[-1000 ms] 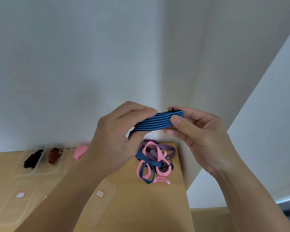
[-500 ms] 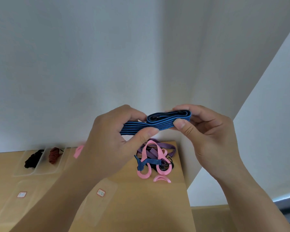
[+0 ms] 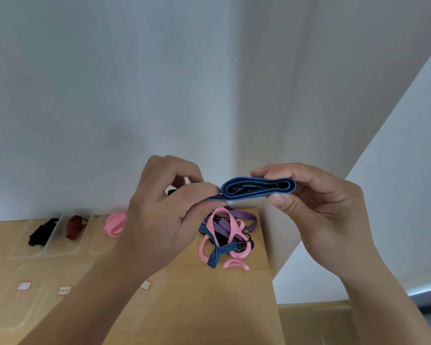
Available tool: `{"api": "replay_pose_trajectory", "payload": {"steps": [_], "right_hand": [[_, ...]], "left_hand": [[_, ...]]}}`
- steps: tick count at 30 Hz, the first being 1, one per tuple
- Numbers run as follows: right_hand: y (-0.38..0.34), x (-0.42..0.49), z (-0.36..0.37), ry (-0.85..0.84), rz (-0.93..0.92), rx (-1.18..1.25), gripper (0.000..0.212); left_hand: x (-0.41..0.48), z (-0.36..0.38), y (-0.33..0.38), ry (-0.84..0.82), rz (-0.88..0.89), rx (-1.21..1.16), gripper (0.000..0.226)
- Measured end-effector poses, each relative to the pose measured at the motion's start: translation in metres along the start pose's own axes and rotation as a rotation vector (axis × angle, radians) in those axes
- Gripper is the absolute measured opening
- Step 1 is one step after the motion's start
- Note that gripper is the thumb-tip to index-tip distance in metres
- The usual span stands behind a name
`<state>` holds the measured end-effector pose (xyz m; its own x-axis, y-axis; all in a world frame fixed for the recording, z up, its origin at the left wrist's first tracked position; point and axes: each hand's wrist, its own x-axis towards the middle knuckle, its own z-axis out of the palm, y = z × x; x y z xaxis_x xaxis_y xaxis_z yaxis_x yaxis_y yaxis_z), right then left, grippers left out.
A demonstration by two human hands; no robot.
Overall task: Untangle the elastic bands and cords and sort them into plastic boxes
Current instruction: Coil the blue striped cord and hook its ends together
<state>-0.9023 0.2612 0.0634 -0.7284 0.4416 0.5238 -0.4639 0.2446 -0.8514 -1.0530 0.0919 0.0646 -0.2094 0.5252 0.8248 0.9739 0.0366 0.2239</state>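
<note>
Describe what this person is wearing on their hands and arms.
The left hand and right hand are bare: no gloves, rings, watch or bracelet. Both forearms are uncovered to the frame edge, and no sleeve shows. The visible nails look short and unpainted.

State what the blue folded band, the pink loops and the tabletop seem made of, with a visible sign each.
Blue folded band: likely woven elastic fabric, matte; it folds softly. Pink loops: probably rubber or silicone, smooth, uniform colour. Tabletop: seemingly wood or laminate; light tan, even surface.

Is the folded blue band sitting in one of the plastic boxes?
No, the blue band is held up above the table, pinched between the left hand and right hand.
</note>
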Motion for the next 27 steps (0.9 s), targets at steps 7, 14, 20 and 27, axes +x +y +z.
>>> {"api": "replay_pose_trajectory", "payload": {"steps": [7,14,20,27], "right_hand": [[0.015,0.006,-0.011,-0.028,0.078,-0.017,0.026],[0.026,0.012,-0.007,-0.015,0.04,0.03,0.029],[0.032,0.019,-0.005,-0.013,-0.001,0.043,0.024],[0.033,0.029,-0.009,-0.066,0.036,0.034,0.027]], "left_hand": [[0.006,0.008,-0.011,-0.145,-0.044,0.134,0.019],[0.009,0.009,-0.013,-0.072,-0.051,0.148,0.009],[0.002,0.015,-0.009,0.0,-0.288,0.002,0.021],[0.004,0.014,-0.005,-0.089,-0.49,-0.157,0.02]]}}
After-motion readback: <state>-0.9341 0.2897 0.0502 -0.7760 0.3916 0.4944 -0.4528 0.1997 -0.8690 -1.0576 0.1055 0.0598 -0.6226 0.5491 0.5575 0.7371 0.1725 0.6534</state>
